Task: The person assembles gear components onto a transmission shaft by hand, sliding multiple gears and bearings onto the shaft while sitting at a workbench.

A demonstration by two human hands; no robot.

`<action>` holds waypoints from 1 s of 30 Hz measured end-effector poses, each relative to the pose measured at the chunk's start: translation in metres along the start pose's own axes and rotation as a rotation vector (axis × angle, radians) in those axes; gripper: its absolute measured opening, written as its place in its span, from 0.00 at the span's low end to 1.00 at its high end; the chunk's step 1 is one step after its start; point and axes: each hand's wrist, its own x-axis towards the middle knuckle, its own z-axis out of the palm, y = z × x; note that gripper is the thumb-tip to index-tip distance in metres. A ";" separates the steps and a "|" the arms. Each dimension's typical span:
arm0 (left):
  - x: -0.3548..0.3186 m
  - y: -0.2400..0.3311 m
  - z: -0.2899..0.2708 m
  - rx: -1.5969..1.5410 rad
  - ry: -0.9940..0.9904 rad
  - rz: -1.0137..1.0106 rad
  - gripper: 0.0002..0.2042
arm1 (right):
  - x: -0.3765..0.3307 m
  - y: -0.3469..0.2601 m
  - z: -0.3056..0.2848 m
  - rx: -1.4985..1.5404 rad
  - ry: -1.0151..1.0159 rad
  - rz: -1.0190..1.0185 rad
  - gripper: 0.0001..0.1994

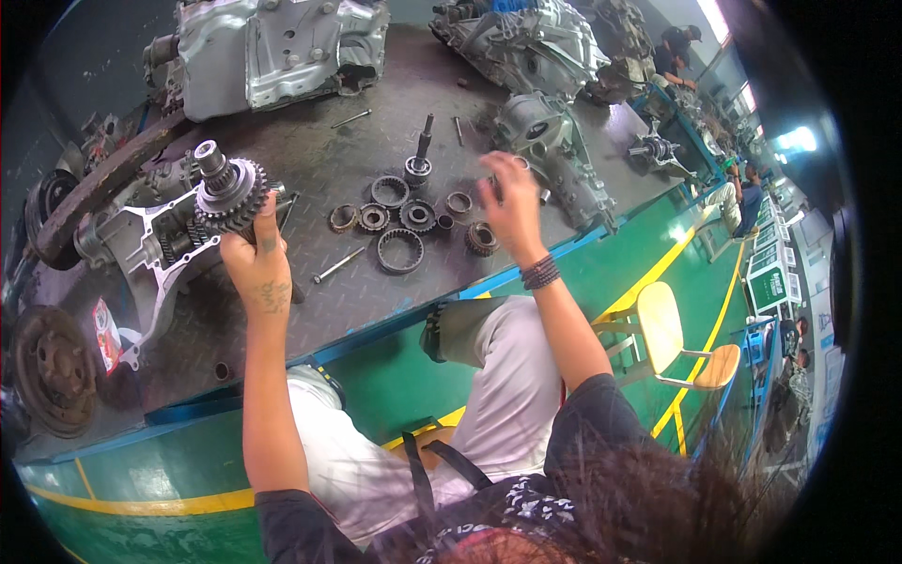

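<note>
My left hand (254,258) is closed around a gear shaft (225,193), which it holds upright above the bench; its toothed gears and splined top end show. My right hand (512,202) hovers at the right of the loose parts, fingers apart and curved, with nothing plainly in it. Between the hands lie several gears and rings, among them a large toothed ring (400,251), a second ring (389,192), a flat gear (417,216) and a small plain ring (458,203). A thick gear (482,239) sits just below my right hand. Behind them stands a thin shaft (424,150) with a bearing at its base.
An open gearbox housing (150,244) lies at the left, beside a rusty disc (58,371). Large metal casings (291,47) stand at the back, and another casing (554,155) is at the right. A bolt (338,265) lies near the front edge. A chair (662,324) stands right of the bench.
</note>
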 end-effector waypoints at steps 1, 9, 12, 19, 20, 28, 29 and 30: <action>0.001 0.001 0.000 0.001 0.002 0.000 0.16 | 0.008 0.004 -0.007 -0.105 0.137 0.022 0.18; -0.001 0.001 0.003 0.013 -0.051 -0.001 0.16 | -0.003 0.080 0.010 0.171 0.061 0.472 0.23; 0.003 0.001 0.000 0.041 -0.033 0.024 0.17 | 0.005 0.088 0.010 0.451 0.180 0.524 0.22; 0.002 0.008 0.003 -0.059 -0.004 -0.049 0.13 | -0.030 0.124 -0.003 0.326 0.336 0.638 0.20; 0.001 0.007 0.002 -0.057 -0.004 -0.051 0.13 | -0.035 0.125 0.000 0.210 0.295 0.696 0.20; -0.002 0.009 -0.001 -0.002 0.006 -0.038 0.13 | -0.043 0.110 -0.009 -0.002 -0.009 0.599 0.10; -0.002 0.010 -0.001 -0.006 0.003 -0.038 0.13 | -0.043 0.109 -0.005 -0.009 -0.020 0.591 0.11; -0.002 0.011 0.002 -0.027 0.013 -0.048 0.13 | -0.044 0.115 -0.001 -0.016 -0.028 0.583 0.11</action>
